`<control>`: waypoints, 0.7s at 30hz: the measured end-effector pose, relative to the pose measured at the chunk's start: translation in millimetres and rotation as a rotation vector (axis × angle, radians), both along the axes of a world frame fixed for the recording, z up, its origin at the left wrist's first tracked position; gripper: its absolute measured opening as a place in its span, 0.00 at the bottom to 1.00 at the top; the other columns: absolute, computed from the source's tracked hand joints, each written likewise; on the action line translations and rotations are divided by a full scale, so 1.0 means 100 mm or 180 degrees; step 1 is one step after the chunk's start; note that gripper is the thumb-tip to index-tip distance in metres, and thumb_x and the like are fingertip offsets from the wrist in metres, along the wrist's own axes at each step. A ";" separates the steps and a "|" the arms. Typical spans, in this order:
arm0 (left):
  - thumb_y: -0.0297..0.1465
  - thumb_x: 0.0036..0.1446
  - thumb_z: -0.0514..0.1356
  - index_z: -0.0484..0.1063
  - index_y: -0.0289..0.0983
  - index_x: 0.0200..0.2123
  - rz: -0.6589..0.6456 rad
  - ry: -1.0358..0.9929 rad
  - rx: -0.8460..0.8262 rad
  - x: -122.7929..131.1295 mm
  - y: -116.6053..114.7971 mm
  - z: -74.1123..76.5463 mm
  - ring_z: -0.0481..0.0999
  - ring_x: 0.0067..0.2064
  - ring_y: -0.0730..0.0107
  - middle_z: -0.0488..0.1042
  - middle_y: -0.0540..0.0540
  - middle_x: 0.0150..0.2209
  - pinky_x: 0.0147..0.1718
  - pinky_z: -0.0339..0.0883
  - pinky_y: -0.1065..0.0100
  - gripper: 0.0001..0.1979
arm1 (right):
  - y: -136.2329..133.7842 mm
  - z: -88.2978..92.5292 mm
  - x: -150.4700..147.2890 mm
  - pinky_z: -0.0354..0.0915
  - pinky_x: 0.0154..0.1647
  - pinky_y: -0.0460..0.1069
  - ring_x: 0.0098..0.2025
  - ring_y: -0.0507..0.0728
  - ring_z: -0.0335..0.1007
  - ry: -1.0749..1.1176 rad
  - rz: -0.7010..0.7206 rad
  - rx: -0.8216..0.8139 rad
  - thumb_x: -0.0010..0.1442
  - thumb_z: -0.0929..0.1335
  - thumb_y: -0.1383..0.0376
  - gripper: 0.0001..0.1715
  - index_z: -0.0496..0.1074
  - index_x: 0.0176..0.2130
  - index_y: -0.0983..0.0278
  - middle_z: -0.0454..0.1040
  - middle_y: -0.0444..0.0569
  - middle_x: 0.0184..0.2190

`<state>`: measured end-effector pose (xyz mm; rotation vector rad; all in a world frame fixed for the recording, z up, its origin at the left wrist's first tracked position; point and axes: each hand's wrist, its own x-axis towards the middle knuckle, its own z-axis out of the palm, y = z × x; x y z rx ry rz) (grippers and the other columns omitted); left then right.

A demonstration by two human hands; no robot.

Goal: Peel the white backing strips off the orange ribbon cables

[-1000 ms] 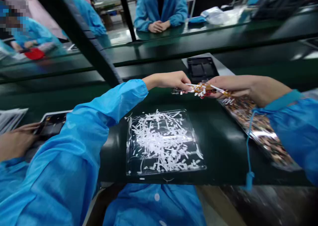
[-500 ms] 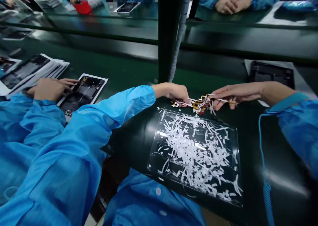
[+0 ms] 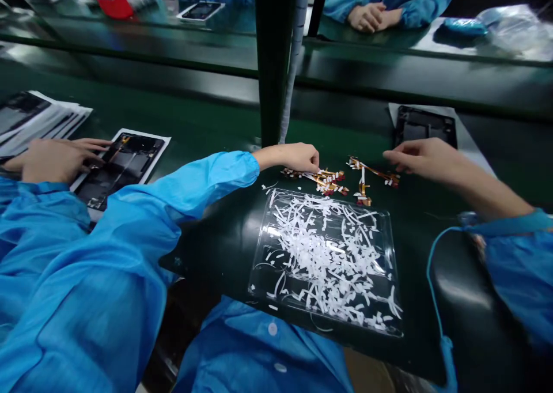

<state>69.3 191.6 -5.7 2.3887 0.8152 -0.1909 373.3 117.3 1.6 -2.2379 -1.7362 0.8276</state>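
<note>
A small bunch of orange-gold flex cables with white tabs lies on the dark green table, and one more flex cable lies just to its right. My left hand is curled closed, its fingertips pinching the left end of the bunch. Just right of the loose cable, my right hand hovers with fingers stretched out and nothing in it. In front of both hands sits a clear plastic tray strewn with several white paper strips.
A co-worker's hand rests on a black device on white paper, beside a paper stack. A dark post rises behind my left hand. Another black device lies at right. Someone opposite has clasped hands. A blue cord hangs from my right wrist.
My right hand has let go of the flex cables and drawn back to the right. The cables have come down onto the table, still under my left fingertips.
</note>
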 end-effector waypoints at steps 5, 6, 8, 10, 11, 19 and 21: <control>0.34 0.63 0.57 0.76 0.32 0.53 0.0008 -0.0217 0.0338 0.03 -0.03 -0.12 0.76 0.38 0.66 0.80 0.41 0.43 0.37 0.63 0.68 0.19 | -0.20 -0.28 -0.34 0.64 0.27 0.51 0.26 0.56 0.71 -0.0203 0.0211 -0.0091 0.56 0.70 0.39 0.33 0.76 0.36 0.67 0.79 0.54 0.27; 0.33 0.64 0.56 0.75 0.31 0.54 -0.0001 -0.0267 0.0413 0.04 -0.05 -0.14 0.76 0.39 0.66 0.79 0.41 0.44 0.38 0.64 0.68 0.19 | -0.20 -0.33 -0.40 0.63 0.28 0.51 0.27 0.56 0.71 -0.0231 0.0280 -0.0033 0.54 0.71 0.40 0.31 0.76 0.36 0.66 0.78 0.53 0.27; 0.32 0.64 0.56 0.74 0.31 0.55 -0.0047 -0.0348 0.0541 0.04 -0.09 -0.18 0.75 0.41 0.64 0.78 0.40 0.45 0.41 0.65 0.67 0.19 | -0.17 -0.38 -0.48 0.63 0.31 0.51 0.30 0.56 0.72 -0.0232 0.0462 0.0086 0.54 0.72 0.43 0.26 0.76 0.36 0.64 0.79 0.50 0.28; 0.33 0.65 0.56 0.75 0.32 0.54 -0.0111 -0.0414 0.0630 0.04 -0.15 -0.21 0.75 0.44 0.62 0.76 0.39 0.47 0.45 0.65 0.66 0.18 | -0.14 -0.36 -0.51 0.63 0.33 0.50 0.31 0.56 0.72 -0.0140 0.0724 0.0106 0.55 0.71 0.45 0.23 0.77 0.35 0.62 0.79 0.49 0.29; 0.33 0.65 0.56 0.75 0.32 0.53 -0.0130 -0.0457 0.0670 0.03 -0.18 -0.22 0.75 0.47 0.62 0.75 0.39 0.48 0.48 0.65 0.66 0.18 | -0.13 -0.34 -0.51 0.63 0.34 0.50 0.32 0.56 0.72 -0.0074 0.0869 0.0083 0.56 0.70 0.45 0.23 0.78 0.35 0.62 0.80 0.48 0.30; 0.41 0.66 0.58 0.63 0.31 0.63 -0.0081 -0.0787 0.0929 0.08 -0.33 -0.26 0.71 0.57 0.55 0.68 0.35 0.58 0.54 0.64 0.63 0.29 | 0.00 -0.24 -0.29 0.68 0.36 0.51 0.32 0.56 0.75 -0.0242 0.1199 0.0261 0.59 0.69 0.45 0.27 0.79 0.45 0.62 0.81 0.48 0.32; 0.44 0.65 0.60 0.61 0.33 0.66 -0.0192 -0.0707 0.1070 0.16 -0.34 -0.26 0.70 0.58 0.51 0.68 0.35 0.59 0.55 0.63 0.60 0.32 | 0.07 -0.28 -0.26 0.69 0.36 0.52 0.32 0.57 0.74 -0.0491 0.1127 0.0445 0.61 0.68 0.46 0.26 0.78 0.45 0.64 0.80 0.52 0.34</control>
